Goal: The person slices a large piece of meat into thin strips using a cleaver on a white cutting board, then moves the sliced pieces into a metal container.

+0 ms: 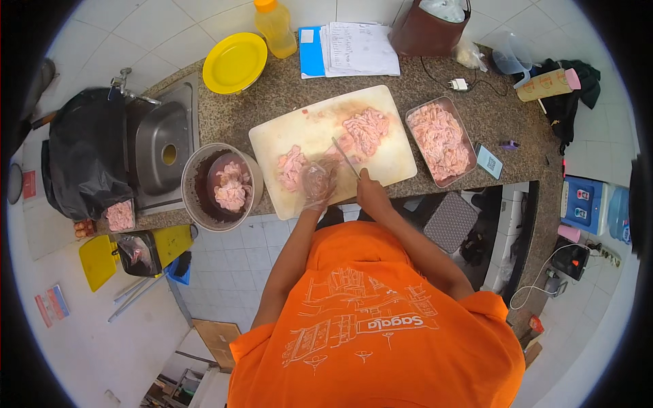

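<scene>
My right hand [374, 196] grips a kitchen knife [347, 159], its blade lying across a strip of pale pink raw meat on the white cutting board [393, 166]. In a clear plastic glove, my left hand [317, 181] is blurred over the board, left of the blade; whether its fingers hold meat is hard to tell. A pile of raw meat, apparently chicken skin [366, 130], lies beyond the knife. Beside my left hand sits a smaller meat pile [292, 167]. The metal tray [472, 148] at right is heaped with similar pieces. More meat [232, 191] sits in the round bucket [257, 176] at left.
A sink [148, 173] and a black plastic bag [84, 153] are at left. Behind the board stand a yellow plate [234, 64], a yellow bottle [278, 30] and papers [362, 51]. A phone [488, 161] lies right of the tray, near a charger [458, 84].
</scene>
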Available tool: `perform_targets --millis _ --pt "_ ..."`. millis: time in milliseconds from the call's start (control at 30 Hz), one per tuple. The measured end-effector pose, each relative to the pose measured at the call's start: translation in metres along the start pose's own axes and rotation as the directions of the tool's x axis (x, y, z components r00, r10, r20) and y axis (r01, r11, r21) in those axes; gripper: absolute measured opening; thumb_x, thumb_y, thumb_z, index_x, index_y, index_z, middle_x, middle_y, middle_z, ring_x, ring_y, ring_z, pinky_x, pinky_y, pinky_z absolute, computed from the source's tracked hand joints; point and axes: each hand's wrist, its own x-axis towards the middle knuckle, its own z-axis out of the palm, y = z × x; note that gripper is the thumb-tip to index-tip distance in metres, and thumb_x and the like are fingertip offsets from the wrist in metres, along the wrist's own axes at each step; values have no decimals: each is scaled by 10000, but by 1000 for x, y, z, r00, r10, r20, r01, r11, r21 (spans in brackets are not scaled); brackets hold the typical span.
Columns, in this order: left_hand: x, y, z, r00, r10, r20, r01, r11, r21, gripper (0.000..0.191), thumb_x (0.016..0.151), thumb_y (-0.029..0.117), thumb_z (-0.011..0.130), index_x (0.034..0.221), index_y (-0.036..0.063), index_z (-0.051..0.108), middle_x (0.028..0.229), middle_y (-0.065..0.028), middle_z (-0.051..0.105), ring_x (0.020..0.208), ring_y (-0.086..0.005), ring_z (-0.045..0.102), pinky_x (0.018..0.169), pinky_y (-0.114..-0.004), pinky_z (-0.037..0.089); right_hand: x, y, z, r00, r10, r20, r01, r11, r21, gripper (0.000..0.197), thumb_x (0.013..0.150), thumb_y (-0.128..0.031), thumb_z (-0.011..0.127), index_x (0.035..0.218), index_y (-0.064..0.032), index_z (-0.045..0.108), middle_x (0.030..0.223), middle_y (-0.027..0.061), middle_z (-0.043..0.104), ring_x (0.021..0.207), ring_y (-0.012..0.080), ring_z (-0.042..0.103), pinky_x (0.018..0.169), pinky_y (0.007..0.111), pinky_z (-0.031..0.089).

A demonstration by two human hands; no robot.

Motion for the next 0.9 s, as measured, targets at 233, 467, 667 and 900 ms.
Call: perform_targets --millis 233,467,667,900 --pt "-6 -7 9 961 -119 249 99 991 94 254 864 213 661 1088 91 666 1006 -118 667 918 -331 622 866 -477 462 61 -32 1 999 -10 41 9 999 32 280 937 -101 490 1183 -3 400 802 337 652 775 546 652 684 633 504" --pt "-14 -23 24 997 -38 -67 38 999 7 279 930 340 636 1042 92 698 1007 -138 683 934 -331 623 846 -489 481 25 -19 -7 995 -97 26 96 994 42 213 915 -41 479 1104 32 413 778 373 624 799 572 629 713 636 487" --pt "27 -13 2 861 -479 173 384 834 397 344 948 411 605 961 93 734 937 -153 702 942 -339 628 863 -492 483 -68 46 -34 975 117 188 -109 993 -51 207 983 -118 497 1149 -25 416 831 338 647 811 562 625 729 648 469" --pt "11 -15 -23 985 -174 6 162 928 337 435 916 464 594 823 59 724 841 -165 699 973 -367 615 1019 -498 417 -51 25 -39 983 -182 -7 181 972 149 168 978 -115 499 1101 -16 441 812 336 650 775 562 624 700 651 473"
